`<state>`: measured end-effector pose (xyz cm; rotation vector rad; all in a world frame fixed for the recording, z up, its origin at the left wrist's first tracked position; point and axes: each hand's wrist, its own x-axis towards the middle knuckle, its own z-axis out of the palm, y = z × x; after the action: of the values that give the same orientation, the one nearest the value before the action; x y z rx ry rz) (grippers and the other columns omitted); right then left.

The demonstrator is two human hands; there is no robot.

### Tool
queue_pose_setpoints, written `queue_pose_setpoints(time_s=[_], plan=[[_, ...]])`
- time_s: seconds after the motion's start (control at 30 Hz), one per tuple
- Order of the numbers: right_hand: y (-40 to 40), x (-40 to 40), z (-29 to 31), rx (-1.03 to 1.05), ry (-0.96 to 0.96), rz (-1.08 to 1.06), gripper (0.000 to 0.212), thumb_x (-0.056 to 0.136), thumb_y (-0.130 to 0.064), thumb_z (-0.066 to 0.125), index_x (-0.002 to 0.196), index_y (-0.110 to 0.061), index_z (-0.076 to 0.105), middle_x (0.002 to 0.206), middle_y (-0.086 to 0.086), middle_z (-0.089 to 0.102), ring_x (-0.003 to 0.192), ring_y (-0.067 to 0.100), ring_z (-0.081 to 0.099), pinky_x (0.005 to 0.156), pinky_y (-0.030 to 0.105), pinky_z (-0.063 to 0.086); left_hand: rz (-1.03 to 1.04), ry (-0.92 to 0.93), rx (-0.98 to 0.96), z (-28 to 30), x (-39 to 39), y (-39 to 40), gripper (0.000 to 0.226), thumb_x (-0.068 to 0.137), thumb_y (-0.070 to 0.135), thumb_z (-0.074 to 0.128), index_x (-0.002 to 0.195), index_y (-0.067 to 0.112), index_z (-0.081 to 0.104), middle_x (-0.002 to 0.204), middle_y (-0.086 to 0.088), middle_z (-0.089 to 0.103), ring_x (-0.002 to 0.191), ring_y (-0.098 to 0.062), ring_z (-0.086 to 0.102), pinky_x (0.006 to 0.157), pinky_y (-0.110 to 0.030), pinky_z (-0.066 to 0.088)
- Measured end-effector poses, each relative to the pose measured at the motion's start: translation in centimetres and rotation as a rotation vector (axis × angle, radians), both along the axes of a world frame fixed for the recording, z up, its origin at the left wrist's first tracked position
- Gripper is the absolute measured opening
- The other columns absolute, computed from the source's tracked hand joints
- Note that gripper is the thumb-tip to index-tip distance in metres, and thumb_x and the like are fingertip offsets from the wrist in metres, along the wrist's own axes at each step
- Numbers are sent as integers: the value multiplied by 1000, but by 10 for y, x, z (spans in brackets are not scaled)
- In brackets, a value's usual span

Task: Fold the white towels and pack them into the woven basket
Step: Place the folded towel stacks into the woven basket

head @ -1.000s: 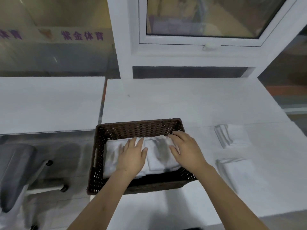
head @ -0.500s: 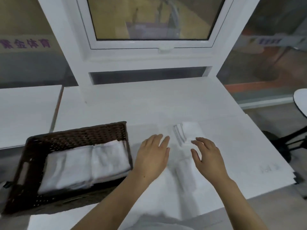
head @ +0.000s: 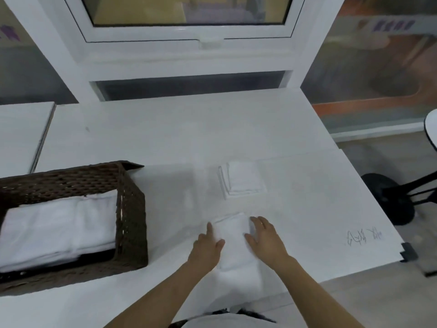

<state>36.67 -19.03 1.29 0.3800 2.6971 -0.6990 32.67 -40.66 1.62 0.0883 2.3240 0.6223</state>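
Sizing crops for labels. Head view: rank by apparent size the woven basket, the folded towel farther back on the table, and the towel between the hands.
1. woven basket
2. towel between the hands and far folded towel: look alike; the nearer one is partly covered, so unranked.

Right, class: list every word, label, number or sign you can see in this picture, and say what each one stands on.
Purple characters on the pale banner behind the glass at the upper right: too blurred to read.
Purple marks at the upper left edge: cut off and blurred, unreadable.
Handwritten grey scribble on the white table top, near its right corner: not legible.
No readable text anywhere else.
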Motion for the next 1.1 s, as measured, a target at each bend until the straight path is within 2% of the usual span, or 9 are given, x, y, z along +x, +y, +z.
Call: queue_pose_setpoints(time_s=[0.13, 0.37, 0.43, 0.6, 0.7, 0.8, 0.93, 1.03, 1.1], plan=[[1, 5, -17, -226, -162, -185, 80, 99, -47, 58, 162, -20, 17, 153, 13, 46, 135, 31, 50, 109, 39, 42, 256, -225, 230, -12, 6, 15, 78, 107, 39, 42, 161, 17, -9, 161, -15, 30, 142, -29, 41, 113, -32, 35], [3, -5, -12, -454, -146, -432, 65, 92, -32, 70, 144, -36, 32, 127, 4, 58, 102, 23, 63, 94, 39, 55, 364, -219, 460, 3, 0, 19, 63, 107, 29, 42, 159, 38, 7, 148, -4, 38, 124, -18, 45, 111, -35, 38], [-1, -3, -5, -569, -100, -464, 63, 90, -28, 73, 138, -40, 35, 131, 3, 57, 101, 19, 65, 92, 42, 58, 332, -159, 471, 18, -2, 18, 62, 108, 32, 40, 159, 40, 7, 141, -5, 35, 121, -18, 46, 111, -33, 37], [-33, -9, 46, -825, 73, -525, 61, 90, -29, 76, 137, -44, 39, 128, 1, 61, 108, 17, 66, 80, 32, 61, 232, 165, 495, 74, -15, 2, 65, 107, 35, 45, 160, 39, 8, 131, -1, 32, 116, -15, 49, 110, -30, 40], [-62, -27, 93, -920, 177, -489, 62, 82, -40, 79, 130, -54, 42, 128, -3, 66, 111, 20, 68, 87, 45, 62, 211, 378, 507, 121, -24, -28, 63, 105, 37, 48, 159, 39, 14, 130, 2, 32, 110, -11, 52, 99, -19, 42], [-104, -51, 140, -972, 273, -406, 61, 82, -35, 78, 129, -54, 44, 121, -5, 70, 106, 17, 71, 85, 48, 62, 230, 552, 537, 172, -30, -74, 61, 105, 36, 50, 157, 40, 19, 129, 8, 34, 103, -3, 53, 91, -7, 38], [-179, -81, 190, -1004, 364, -275, 61, 91, -20, 77, 131, -50, 43, 119, -5, 68, 97, 11, 71, 74, 35, 63, 367, 666, 597, 220, -35, -160, 58, 105, 31, 50, 156, 38, 25, 134, 13, 37, 112, 7, 49, 91, -1, 37], [-249, -99, 208, -1011, 325, -148, 63, 88, -22, 80, 130, -50, 43, 116, -1, 69, 97, 14, 72, 76, 39, 63, 477, 728, 606, 229, -39, -239, 55, 105, 27, 51, 155, 37, 30, 137, 11, 42, 120, 12, 46, 97, -6, 41], [-298, -112, 209, -993, 280, -82, 63, 87, -25, 82, 129, -50, 43, 116, 2, 68, 97, 15, 71, 81, 41, 63, 557, 719, 613, 222, -44, -292, 52, 104, 30, 52, 153, 37, 36, 139, 9, 50, 127, 0, 51, 107, -25, 46]])
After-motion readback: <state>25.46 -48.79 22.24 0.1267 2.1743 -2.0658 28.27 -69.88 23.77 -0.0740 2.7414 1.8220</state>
